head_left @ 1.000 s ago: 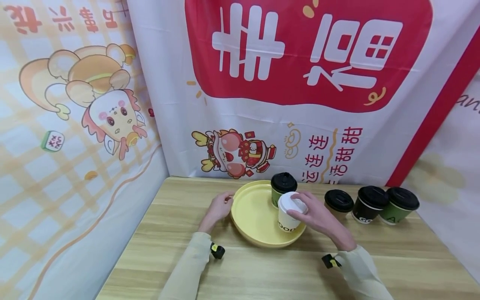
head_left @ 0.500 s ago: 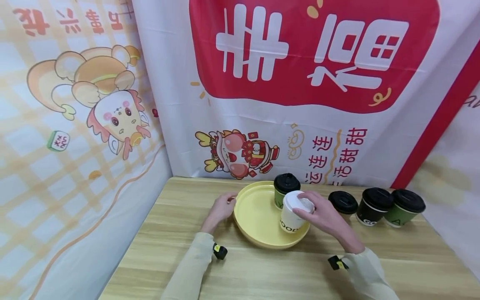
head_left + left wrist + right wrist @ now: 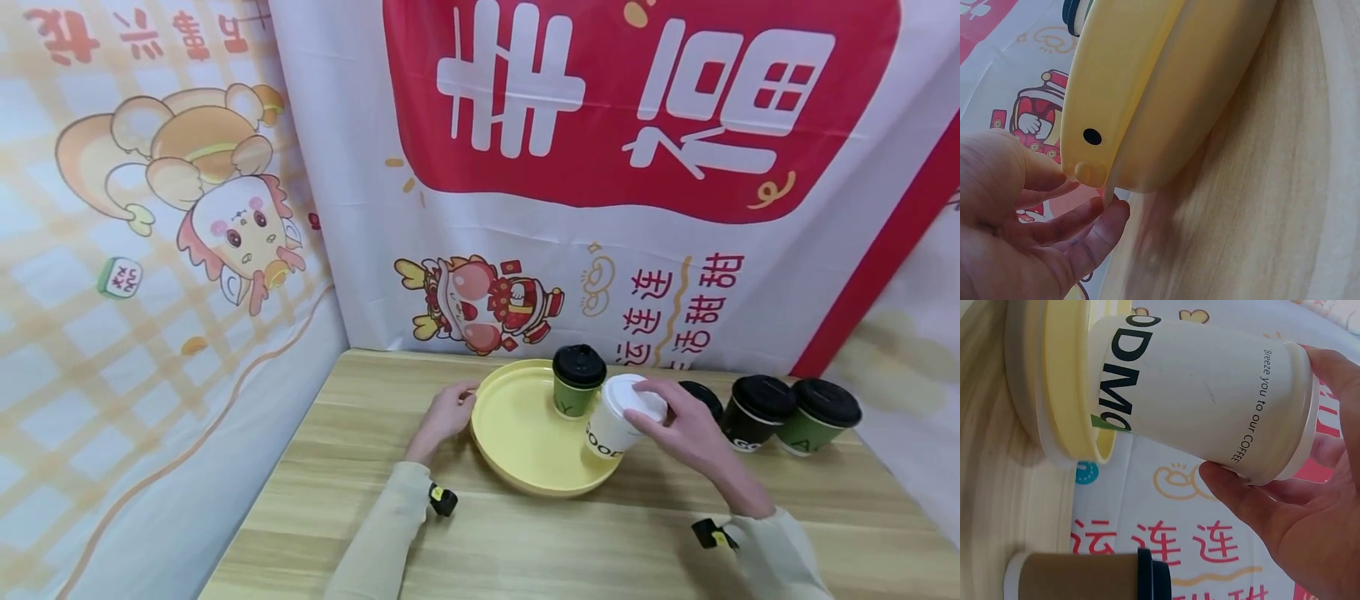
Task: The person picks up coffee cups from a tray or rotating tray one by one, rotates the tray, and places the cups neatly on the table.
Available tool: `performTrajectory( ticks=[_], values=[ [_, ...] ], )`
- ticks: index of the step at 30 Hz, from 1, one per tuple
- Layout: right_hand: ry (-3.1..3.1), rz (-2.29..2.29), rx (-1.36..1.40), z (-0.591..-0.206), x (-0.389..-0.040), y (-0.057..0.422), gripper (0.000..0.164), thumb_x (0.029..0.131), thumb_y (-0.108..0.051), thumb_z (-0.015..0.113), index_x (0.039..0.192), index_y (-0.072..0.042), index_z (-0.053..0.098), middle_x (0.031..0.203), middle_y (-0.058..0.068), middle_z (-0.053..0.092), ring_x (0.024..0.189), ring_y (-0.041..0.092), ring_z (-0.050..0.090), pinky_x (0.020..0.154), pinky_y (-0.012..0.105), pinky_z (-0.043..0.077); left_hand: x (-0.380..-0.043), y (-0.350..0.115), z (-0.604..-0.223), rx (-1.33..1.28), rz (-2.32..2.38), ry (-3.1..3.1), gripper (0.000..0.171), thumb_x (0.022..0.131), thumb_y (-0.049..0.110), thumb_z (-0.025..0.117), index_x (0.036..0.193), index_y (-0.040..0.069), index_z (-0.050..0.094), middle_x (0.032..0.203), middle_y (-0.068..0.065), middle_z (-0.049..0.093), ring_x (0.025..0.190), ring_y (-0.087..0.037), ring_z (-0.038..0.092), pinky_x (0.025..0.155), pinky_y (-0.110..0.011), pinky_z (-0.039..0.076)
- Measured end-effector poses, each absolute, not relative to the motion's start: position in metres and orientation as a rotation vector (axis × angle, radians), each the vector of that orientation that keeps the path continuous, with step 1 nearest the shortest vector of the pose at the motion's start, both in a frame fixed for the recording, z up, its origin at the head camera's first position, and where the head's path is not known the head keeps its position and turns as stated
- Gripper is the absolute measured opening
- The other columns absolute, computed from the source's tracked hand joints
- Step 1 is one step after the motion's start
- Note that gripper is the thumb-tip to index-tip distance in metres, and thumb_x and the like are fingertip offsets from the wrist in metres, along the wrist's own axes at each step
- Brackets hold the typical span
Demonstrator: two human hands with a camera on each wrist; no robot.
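Observation:
My right hand point(image 3: 686, 425) grips a white paper coffee cup point(image 3: 611, 429) around its white lid. The cup tilts over the right side of a round yellow tray point(image 3: 517, 429); in the right wrist view its lower end is by the tray rim point(image 3: 1066, 381), and whether it touches is unclear. Toward the back of the tray stands a green cup point(image 3: 573, 398) with a black lid. At the tray's left edge, my left hand point(image 3: 448, 412) pinches the rim; in the left wrist view the fingertips point(image 3: 1113, 219) hold a small lip there.
Right of the tray stand a brown cup point(image 3: 1079, 575) with a dark lid, partly hidden by my right hand in the head view, a black cup point(image 3: 752, 417) and another green cup point(image 3: 813, 417). A printed cloth point(image 3: 352, 250) hangs behind the wooden table point(image 3: 322, 467).
The white cup has moved right in my right hand and now leans, leaving more of the green cup on the tray visible. The left hand stays at the rim.

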State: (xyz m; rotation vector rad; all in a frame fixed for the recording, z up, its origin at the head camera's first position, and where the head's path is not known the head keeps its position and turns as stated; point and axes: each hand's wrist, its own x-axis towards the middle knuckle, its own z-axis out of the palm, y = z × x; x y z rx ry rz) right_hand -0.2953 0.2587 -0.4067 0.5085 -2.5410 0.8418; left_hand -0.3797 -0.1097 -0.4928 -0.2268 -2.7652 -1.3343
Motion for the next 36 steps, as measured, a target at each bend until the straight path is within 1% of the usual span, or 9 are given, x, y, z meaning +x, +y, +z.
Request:
performTrajectory(
  ticks=[4, 6, 12, 18, 20, 28, 31, 33, 36],
  values=[
    [-2.51, 0.864, 0.492, -0.405, -0.292, 0.266, 0.04, 0.079, -0.034, 0.073, 0.113, -0.018, 0.061, 0.101, 0.0, 0.06, 0.067, 0.008, 0.049, 0.054, 0.021, 0.042, -0.378, -0.109, -0.491, -0.225, -1.323, -2.761, 0.034, 0.094, 0.016, 0.05, 0.127, 0.01, 0.056, 0.107, -0.008, 0.065, 0.097, -0.023, 0.061, 0.081, -0.036, 0.051],
    [-2.504, 0.89, 0.496, -0.402, -0.291, 0.269, 0.04, 0.079, -0.031, 0.073, 0.114, -0.016, 0.06, 0.101, 0.001, 0.059, 0.066, 0.007, 0.049, 0.053, 0.02, 0.042, -0.377, -0.109, -0.491, -0.219, -1.325, -2.759, 0.034, 0.094, 0.016, 0.05, 0.127, 0.01, 0.056, 0.106, -0.008, 0.065, 0.096, -0.023, 0.061, 0.079, -0.035, 0.051],
    [-2.485, 0.954, 0.477, -0.393, -0.286, 0.278, 0.038, 0.081, -0.026, 0.072, 0.115, -0.013, 0.059, 0.111, 0.007, 0.059, 0.076, 0.007, 0.05, 0.058, 0.017, 0.044, -0.378, -0.109, -0.491, -0.21, -1.322, -2.758, 0.033, 0.094, 0.017, 0.049, 0.126, 0.011, 0.056, 0.106, -0.007, 0.065, 0.096, -0.022, 0.061, 0.078, -0.034, 0.051],
    [-2.513, 0.918, 0.353, -0.388, -0.278, 0.296, 0.038, 0.082, -0.029, 0.07, 0.116, -0.017, 0.059, 0.1, 0.006, 0.059, 0.071, 0.007, 0.046, 0.056, 0.019, 0.039, -0.378, -0.109, -0.493, -0.234, -1.303, -2.743, 0.033, 0.094, 0.016, 0.05, 0.125, 0.01, 0.057, 0.106, -0.008, 0.066, 0.096, -0.023, 0.062, 0.084, -0.037, 0.05],
    [-2.535, 0.884, 0.323, -0.386, -0.276, 0.303, 0.038, 0.083, -0.031, 0.069, 0.117, -0.018, 0.059, 0.101, 0.007, 0.058, 0.072, 0.007, 0.043, 0.055, 0.02, 0.038, -0.378, -0.109, -0.493, -0.228, -1.3, -2.743, 0.032, 0.094, 0.016, 0.05, 0.125, 0.011, 0.058, 0.105, -0.007, 0.066, 0.096, -0.022, 0.062, 0.085, -0.037, 0.05],
    [-2.631, 0.861, 0.235, -0.378, -0.268, 0.327, 0.041, 0.086, -0.037, 0.063, 0.121, -0.016, 0.057, 0.123, 0.019, 0.055, 0.09, 0.008, 0.048, 0.066, 0.007, 0.039, -0.379, -0.109, -0.492, -0.212, -1.307, -2.741, 0.033, 0.094, 0.016, 0.05, 0.126, 0.011, 0.057, 0.106, -0.007, 0.066, 0.096, -0.023, 0.062, 0.082, -0.037, 0.05],
    [-2.636, 0.875, 0.224, -0.377, -0.267, 0.334, 0.041, 0.087, -0.037, 0.063, 0.121, -0.014, 0.057, 0.123, 0.021, 0.055, 0.088, 0.0, 0.049, 0.064, 0.01, 0.042, -0.378, -0.109, -0.491, -0.203, -1.3, -2.746, 0.033, 0.094, 0.016, 0.05, 0.126, 0.011, 0.057, 0.106, -0.007, 0.066, 0.095, -0.023, 0.062, 0.082, -0.037, 0.05],
    [-2.643, 0.89, 0.202, -0.378, -0.265, 0.34, 0.042, 0.087, -0.037, 0.062, 0.122, -0.014, 0.056, 0.122, 0.022, 0.054, 0.083, -0.008, 0.046, 0.06, 0.015, 0.044, -0.377, -0.109, -0.49, -0.213, -1.296, -2.746, 0.033, 0.094, 0.015, 0.05, 0.126, 0.01, 0.057, 0.106, -0.007, 0.066, 0.095, -0.023, 0.062, 0.082, -0.037, 0.05],
    [-2.664, 0.915, 0.168, -0.381, -0.262, 0.349, 0.043, 0.088, -0.038, 0.06, 0.123, -0.013, 0.055, 0.119, 0.022, 0.054, 0.078, -0.007, 0.045, 0.055, 0.022, 0.046, -0.377, -0.109, -0.49, -0.231, -1.294, -2.742, 0.032, 0.094, 0.014, 0.05, 0.125, 0.009, 0.058, 0.105, -0.008, 0.066, 0.095, -0.024, 0.062, 0.082, -0.037, 0.05]
  ],
)
